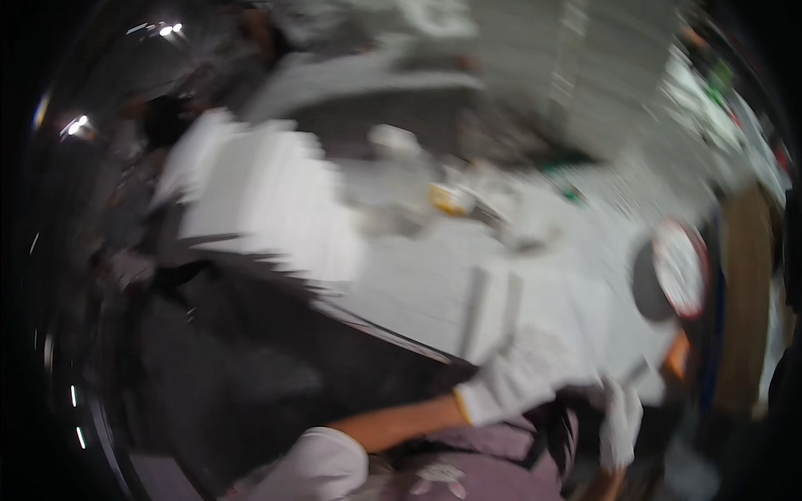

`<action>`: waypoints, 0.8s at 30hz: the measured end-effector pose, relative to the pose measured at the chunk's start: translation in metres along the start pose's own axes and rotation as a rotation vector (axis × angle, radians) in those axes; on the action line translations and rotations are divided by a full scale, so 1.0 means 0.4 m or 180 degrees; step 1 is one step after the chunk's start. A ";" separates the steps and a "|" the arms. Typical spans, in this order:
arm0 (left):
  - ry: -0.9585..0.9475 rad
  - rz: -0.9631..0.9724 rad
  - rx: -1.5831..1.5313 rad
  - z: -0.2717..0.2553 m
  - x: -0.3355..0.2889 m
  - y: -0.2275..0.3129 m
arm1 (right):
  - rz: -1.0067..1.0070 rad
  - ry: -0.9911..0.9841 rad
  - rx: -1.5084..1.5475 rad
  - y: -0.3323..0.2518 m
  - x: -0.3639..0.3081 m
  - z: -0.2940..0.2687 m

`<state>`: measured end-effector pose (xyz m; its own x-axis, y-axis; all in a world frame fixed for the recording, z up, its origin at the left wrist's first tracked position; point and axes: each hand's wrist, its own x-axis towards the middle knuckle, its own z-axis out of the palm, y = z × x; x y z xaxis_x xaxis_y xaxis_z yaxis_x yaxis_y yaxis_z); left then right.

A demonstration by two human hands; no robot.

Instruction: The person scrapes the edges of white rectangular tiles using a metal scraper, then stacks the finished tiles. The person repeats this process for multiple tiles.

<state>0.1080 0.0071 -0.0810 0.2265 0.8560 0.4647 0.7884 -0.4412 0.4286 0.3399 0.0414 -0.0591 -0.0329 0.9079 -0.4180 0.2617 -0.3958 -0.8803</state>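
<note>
Motion smears the whole view. My left hand (pixel 520 374), in a white knit glove with a yellow cuff edge, reaches across the near edge of the table. It lies at the near end of a pale box-like piece (pixel 493 305) with grey edges; whether it grips or only touches it I cannot tell. My right hand (pixel 620 424), also white-gloved, hangs just off the table's near edge at the right. Its fingers are blurred, and nothing shows clearly in it.
A leaning row of white flat boxes or panels (pixel 271 200) stands on the white table (pixel 409 275) at the left. Farther back lie a yellow-and-white roundish item (pixel 451 199) and crumpled white stuff (pixel 522 221). A red-rimmed white disc (pixel 679 269) and brown cardboard (pixel 743 292) are at right.
</note>
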 end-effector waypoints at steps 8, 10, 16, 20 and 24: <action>0.0752 0.0102 0.0368 0.083 -0.024 0.000 | -0.0908 -0.0759 -0.1719 -0.001 0.116 -0.035; 0.0735 0.0034 0.0350 0.109 -0.038 -0.002 | -0.1280 -0.1122 -0.2092 -0.026 0.120 -0.011; 0.0641 0.0033 0.0329 0.131 -0.031 -0.011 | -0.2477 -0.1698 -0.2343 0.076 0.238 -0.045; 0.0775 0.0217 0.0264 0.112 -0.018 -0.008 | -0.0749 -0.1815 -0.1292 -0.053 0.131 -0.014; 0.0820 0.0208 0.0349 0.143 -0.041 -0.019 | -0.1543 -0.1638 -0.4937 -0.127 0.073 0.021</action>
<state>0.1310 0.0120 -0.1362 0.1373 0.7239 0.6761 0.8372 -0.4496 0.3114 0.3176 0.0869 -0.0286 -0.5903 0.6371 -0.4956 0.7486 0.6618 -0.0408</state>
